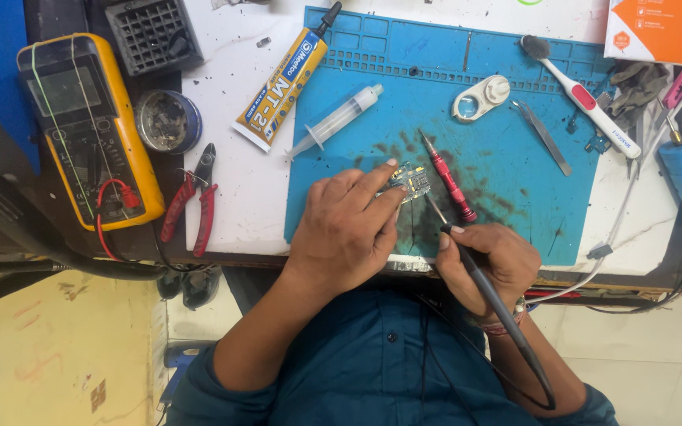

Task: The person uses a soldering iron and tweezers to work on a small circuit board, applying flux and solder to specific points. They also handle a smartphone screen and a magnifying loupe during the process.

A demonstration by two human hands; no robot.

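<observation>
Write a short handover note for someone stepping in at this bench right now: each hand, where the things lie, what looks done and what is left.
Left hand: fingers press the small circuit board flat on the blue mat.
Right hand: grips the corded soldering iron like a pen, tip angled toward the board's near edge; contact cannot be told.
Nearby: red screwdriver just right of the board, tweezers and magnifier further up the mat, syringe at the mat's left edge, glue tube, red pliers and yellow multimeter to the left.
Done: board placed and steadied.
Left: the joints are too small to judge; inspect before continuing.
</observation>
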